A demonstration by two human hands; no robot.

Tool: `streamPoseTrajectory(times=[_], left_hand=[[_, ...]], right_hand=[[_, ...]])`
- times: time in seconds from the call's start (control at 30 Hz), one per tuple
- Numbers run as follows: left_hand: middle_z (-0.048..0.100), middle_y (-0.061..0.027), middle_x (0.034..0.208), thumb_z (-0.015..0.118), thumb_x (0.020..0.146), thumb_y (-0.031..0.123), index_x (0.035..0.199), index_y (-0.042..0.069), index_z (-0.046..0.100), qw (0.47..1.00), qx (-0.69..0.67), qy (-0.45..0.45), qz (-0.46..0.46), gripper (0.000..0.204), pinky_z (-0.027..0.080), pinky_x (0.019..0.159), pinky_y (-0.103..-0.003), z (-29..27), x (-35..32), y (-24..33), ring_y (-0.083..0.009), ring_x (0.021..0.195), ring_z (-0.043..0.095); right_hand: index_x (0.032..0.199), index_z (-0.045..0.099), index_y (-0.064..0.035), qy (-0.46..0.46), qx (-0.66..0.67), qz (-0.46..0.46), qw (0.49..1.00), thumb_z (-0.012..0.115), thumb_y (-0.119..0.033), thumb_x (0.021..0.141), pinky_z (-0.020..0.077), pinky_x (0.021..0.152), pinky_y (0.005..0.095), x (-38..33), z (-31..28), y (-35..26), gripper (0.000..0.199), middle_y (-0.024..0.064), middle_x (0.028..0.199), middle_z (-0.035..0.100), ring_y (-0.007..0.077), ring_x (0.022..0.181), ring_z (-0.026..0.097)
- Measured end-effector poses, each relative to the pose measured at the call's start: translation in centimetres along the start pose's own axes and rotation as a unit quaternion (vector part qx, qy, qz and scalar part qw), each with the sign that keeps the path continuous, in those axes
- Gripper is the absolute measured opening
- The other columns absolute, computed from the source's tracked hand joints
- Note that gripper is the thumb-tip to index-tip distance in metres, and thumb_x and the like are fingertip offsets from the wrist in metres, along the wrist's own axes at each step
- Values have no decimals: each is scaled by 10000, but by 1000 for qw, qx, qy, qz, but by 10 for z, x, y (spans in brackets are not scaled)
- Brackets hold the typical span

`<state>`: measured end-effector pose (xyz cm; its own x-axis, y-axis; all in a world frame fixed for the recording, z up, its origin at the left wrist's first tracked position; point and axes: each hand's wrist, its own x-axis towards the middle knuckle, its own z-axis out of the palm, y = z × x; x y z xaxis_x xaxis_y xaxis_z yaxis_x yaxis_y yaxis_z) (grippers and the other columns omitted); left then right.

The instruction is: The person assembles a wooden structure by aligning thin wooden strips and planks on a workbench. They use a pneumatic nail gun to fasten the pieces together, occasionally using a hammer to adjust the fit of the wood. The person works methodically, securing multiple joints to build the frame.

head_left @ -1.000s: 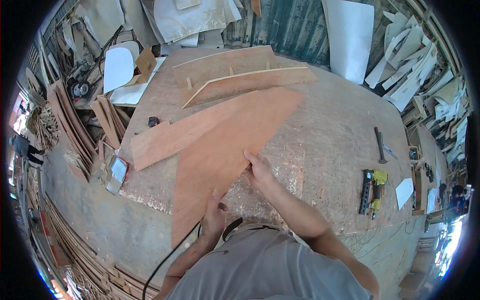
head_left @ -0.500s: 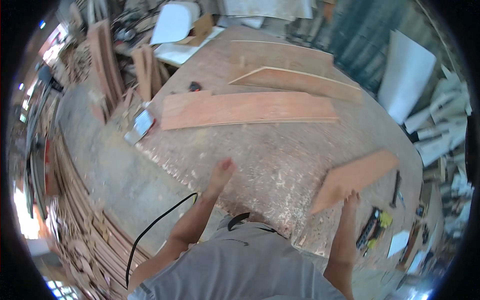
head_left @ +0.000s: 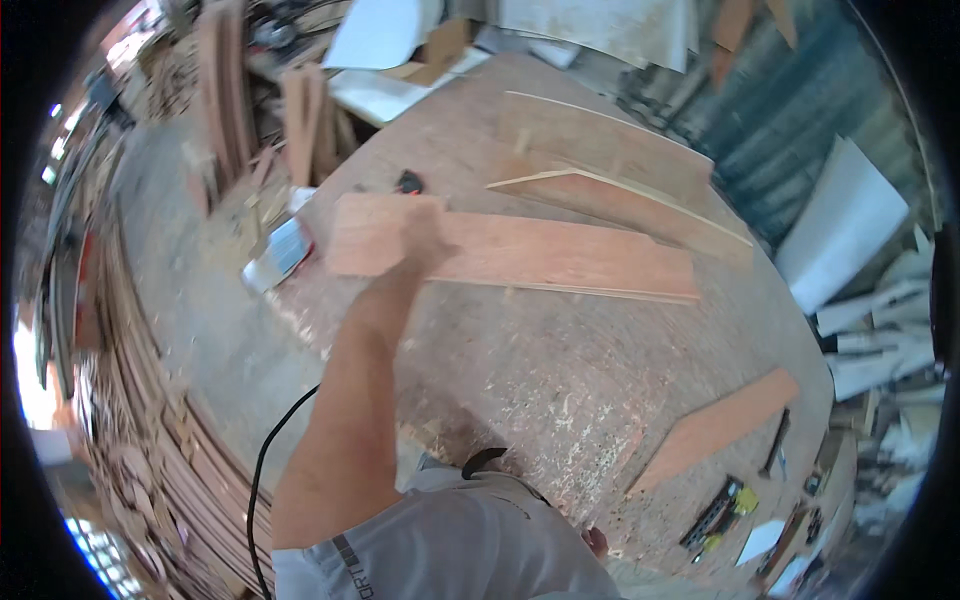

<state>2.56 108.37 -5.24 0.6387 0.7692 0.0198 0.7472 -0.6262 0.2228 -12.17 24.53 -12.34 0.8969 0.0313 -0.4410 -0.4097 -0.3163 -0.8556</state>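
My left hand (head_left: 426, 242) is stretched over the left part of a long reddish plywood board (head_left: 570, 252), its fingers smeared by motion. I cannot make out whether it touches the board. Only a bit of my right hand (head_left: 596, 542) shows beside my shirt, low at the table's near edge; its fingers are mostly hidden. A smaller board with an angled end (head_left: 715, 430) lies to the right on the worktable (head_left: 520, 350). Behind the long board are a thin pale-edged board (head_left: 630, 205) and another flat panel (head_left: 610, 135).
A small black and red tool (head_left: 409, 182) sits behind the long board. At right lie a hammer (head_left: 776, 445), a black and yellow tool (head_left: 715, 518) and a white card (head_left: 761, 541). A black cable (head_left: 262, 470) hangs at my left. Long timber strips (head_left: 190, 470) cover the left floor.
My left hand has moved forward from the near table area to the long board. The right hand has left the angled board and drawn back towards my body. The view has shifted.
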Motion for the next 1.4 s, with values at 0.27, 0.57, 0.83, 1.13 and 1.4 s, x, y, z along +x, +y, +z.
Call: streamPoseTrajectory(times=[0.27,0.57,0.83,1.13,1.4], left_hand=[[518,-246,1252,786,653,483,1378,58,391,993,-20,-113,15,929,396,967,-534,-12,-22,-35,-429,1196,473],[642,-184,992,810,674,394,1185,0,539,981,-173,-83,-14,699,495,800,-470,22,-274,-16,-389,928,609],[634,-179,809,777,759,326,954,-49,609,854,-480,-181,-82,455,510,690,-426,20,-296,8,-350,778,635],[604,-147,840,697,851,225,908,37,607,854,-381,-64,349,215,484,651,-439,-151,-313,115,-344,770,589],[568,-165,981,649,881,285,1024,43,565,826,-390,-134,384,294,483,737,-464,-132,-320,221,-371,873,587]], right_hand=[[1155,586,-30,209,3,189,960,708,-253,877,490,546,290,-38,32,-68,377,73,926,669,187,744,667],[1148,609,18,-74,-200,-106,971,670,-242,916,525,745,291,67,207,-201,354,70,967,668,148,905,643],[1326,502,-82,-270,129,255,920,575,-510,933,514,907,386,72,320,-242,586,97,1219,613,206,1085,605],[1244,546,-99,-404,402,186,800,475,-458,994,514,921,417,58,318,-269,443,104,1173,637,244,1057,624],[1266,542,-124,-228,464,154,842,471,-456,993,521,914,403,70,252,-281,436,81,1094,632,229,1051,605]])
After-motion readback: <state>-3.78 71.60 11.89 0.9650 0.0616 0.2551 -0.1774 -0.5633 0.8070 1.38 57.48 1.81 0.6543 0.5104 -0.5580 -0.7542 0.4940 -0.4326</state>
